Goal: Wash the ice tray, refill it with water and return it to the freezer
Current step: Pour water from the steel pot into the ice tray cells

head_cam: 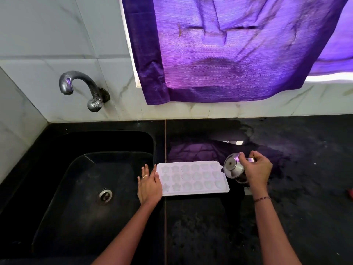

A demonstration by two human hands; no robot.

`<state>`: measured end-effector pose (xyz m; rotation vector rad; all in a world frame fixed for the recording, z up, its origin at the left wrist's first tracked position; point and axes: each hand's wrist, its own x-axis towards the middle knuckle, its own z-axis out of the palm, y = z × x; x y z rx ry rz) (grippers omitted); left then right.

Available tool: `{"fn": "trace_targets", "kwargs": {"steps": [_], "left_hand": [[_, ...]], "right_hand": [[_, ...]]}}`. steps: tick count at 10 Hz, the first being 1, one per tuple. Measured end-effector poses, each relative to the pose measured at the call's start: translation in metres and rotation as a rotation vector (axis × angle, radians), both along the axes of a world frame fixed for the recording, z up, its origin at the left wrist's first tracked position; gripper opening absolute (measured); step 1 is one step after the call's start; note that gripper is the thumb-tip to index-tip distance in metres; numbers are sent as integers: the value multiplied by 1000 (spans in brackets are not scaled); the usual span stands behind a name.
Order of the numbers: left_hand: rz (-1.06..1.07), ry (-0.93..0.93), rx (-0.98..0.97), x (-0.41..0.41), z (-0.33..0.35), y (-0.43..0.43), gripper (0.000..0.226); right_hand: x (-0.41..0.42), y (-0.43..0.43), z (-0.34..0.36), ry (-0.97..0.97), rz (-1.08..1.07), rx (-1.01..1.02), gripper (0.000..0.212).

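A white ice tray [193, 177] with star- and heart-shaped cells lies flat on the black counter [206, 226], just right of the sink. My left hand [149, 185] rests with straight fingers against the tray's left end. My right hand [257, 170] grips a small steel jug [234, 168], tipped on its side with its mouth toward the tray's right end. I cannot tell whether water runs from the jug or stands in the cells.
A black sink [91, 188] with a metal drain [104, 196] fills the left. A chrome tap [80, 88] juts from the tiled wall above it. A purple curtain [229, 50] hangs over the counter's back. The counter surface right of the jug looks wet.
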<state>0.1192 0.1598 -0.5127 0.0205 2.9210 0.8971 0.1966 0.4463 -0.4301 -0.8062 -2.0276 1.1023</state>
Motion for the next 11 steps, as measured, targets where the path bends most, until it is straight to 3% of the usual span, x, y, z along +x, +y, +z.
{"fn": "trace_targets", "kwargs": {"steps": [7, 11], "left_hand": [[7, 16, 14, 0, -2, 0, 46], [2, 4, 5, -2, -4, 0, 46]], "right_hand": [[-2, 3, -1, 58, -21, -190, 49], [-11, -11, 2, 69, 98, -62, 50]]}}
